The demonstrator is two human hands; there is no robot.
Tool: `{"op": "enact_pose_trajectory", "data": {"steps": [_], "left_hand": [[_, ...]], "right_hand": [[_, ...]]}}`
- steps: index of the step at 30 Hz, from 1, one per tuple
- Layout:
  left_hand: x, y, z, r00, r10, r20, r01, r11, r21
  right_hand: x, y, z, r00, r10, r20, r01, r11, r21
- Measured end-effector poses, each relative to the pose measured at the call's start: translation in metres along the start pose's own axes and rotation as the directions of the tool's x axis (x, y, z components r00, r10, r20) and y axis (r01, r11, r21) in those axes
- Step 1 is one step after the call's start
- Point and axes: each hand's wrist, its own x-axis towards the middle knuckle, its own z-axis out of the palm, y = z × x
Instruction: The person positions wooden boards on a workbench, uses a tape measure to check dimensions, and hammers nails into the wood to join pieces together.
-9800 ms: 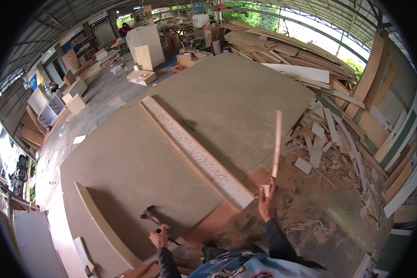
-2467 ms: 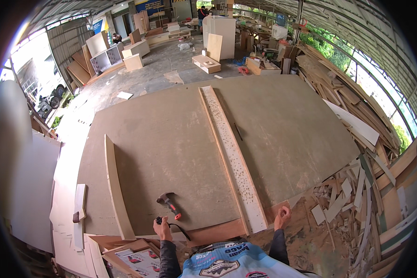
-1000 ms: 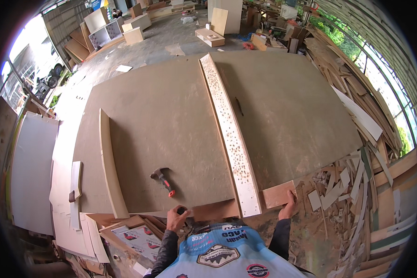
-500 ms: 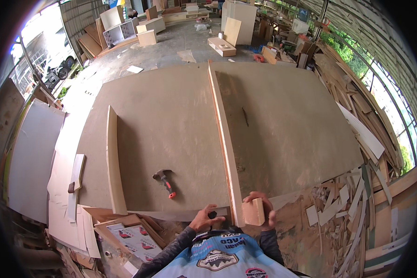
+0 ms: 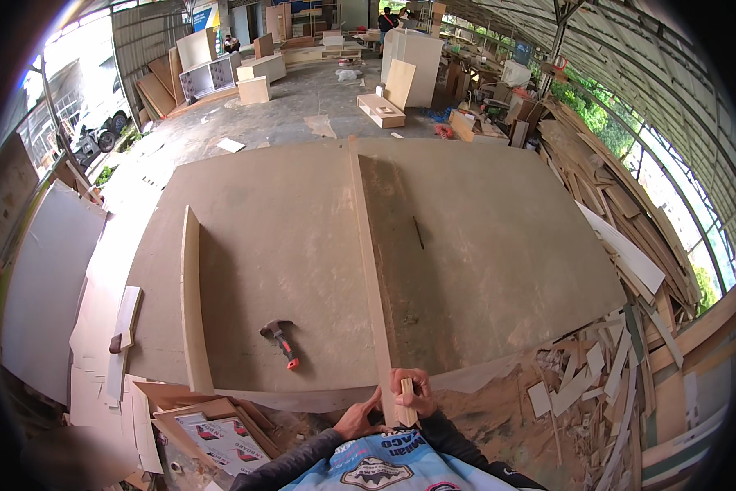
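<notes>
A long, narrow wooden board (image 5: 369, 254) runs from my body to the far side of a wide grey-brown tabletop (image 5: 278, 196). My right hand (image 5: 419, 391) is closed around a small pale wooden block (image 5: 406, 409), which sits over the board's near end. Against the left side of that end is my left hand (image 5: 358, 420), its thumb up along the board and its fingers curled and partly hidden. A claw hammer (image 5: 280, 342) with a red and black handle lies on the tabletop to the left.
A second, shorter wooden strip (image 5: 192, 303) stands on edge at the left. Wood offcuts (image 5: 585, 376) litter the ground at right, below a long heap of planks (image 5: 609, 188). Cabinet boxes (image 5: 413, 65) stand farther back, and a person (image 5: 387, 26) is in the distance.
My right hand has brought the block leftward from beside the board to over its near end, turning it. My left hand has closed in against the board. The view has shifted slightly.
</notes>
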Motion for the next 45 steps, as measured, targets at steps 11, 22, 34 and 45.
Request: {"op": "enact_pose_trajectory", "data": {"steps": [11,22,34,45], "left_hand": [[-0.06,0.001,-0.028,0.987,0.03,-0.157,-0.05,0.991,-0.123],[-0.095,-0.022,-0.056,0.96,-0.128,-0.25,0.062,0.965,-0.253],[-0.115,-0.043,-0.103,0.816,-0.316,-0.484,0.109,0.907,-0.408],[-0.068,-0.109,-0.184,0.259,-0.272,-0.927,0.623,0.78,-0.055]], "right_hand": [[0.018,0.014,0.052,0.996,0.024,0.087,-0.03,0.997,0.068],[0.046,0.057,0.093,0.996,0.01,0.092,-0.011,1.0,0.002],[0.058,0.041,0.081,0.999,-0.019,-0.039,0.018,0.999,-0.038],[0.085,0.068,0.052,0.981,0.046,-0.187,0.004,0.966,0.258]]}}
